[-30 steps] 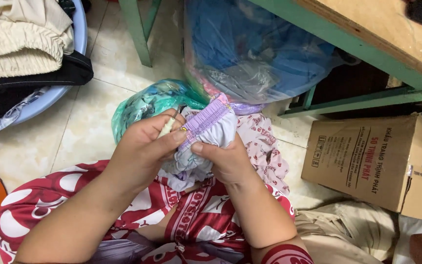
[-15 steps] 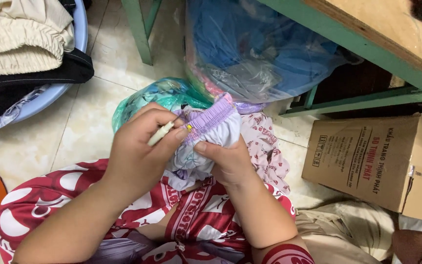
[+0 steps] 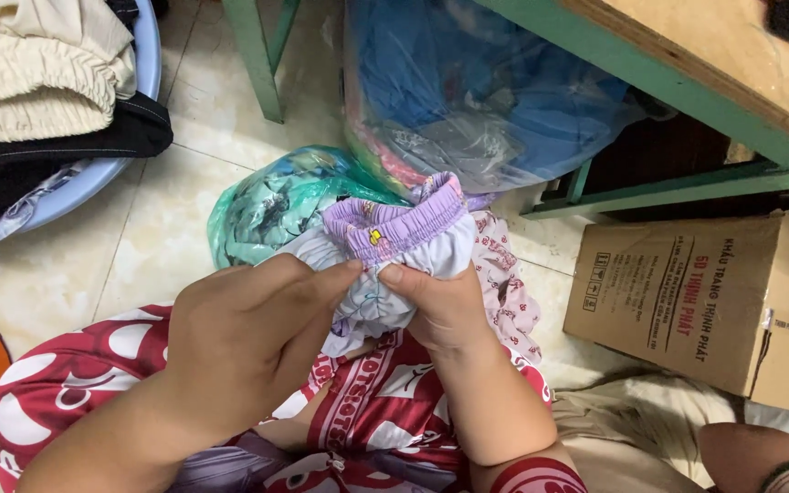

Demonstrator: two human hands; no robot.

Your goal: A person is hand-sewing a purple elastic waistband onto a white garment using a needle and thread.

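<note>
Head view. I saw the left hand [image 3: 248, 333] and the right hand [image 3: 440, 306] meet at a small white garment with a gathered purple waistband [image 3: 394, 228], held above the lap over the tiled floor [image 3: 139, 237]. Compared with the frames a moment earlier, the pale slender object once gripped in the left hand was gone from sight, and the waistband had turned level; I judged the work had moved from threading to smoothing the gathers. Both sets of fingers [image 3: 344, 269] were pressed together, pinching the cloth just under the band. The garment's lower half was hidden behind the hands. A bagged bundle of clothes [image 3: 276, 196] lay just beyond; a cardboard box [image 3: 687, 292] stood at right.
</note>
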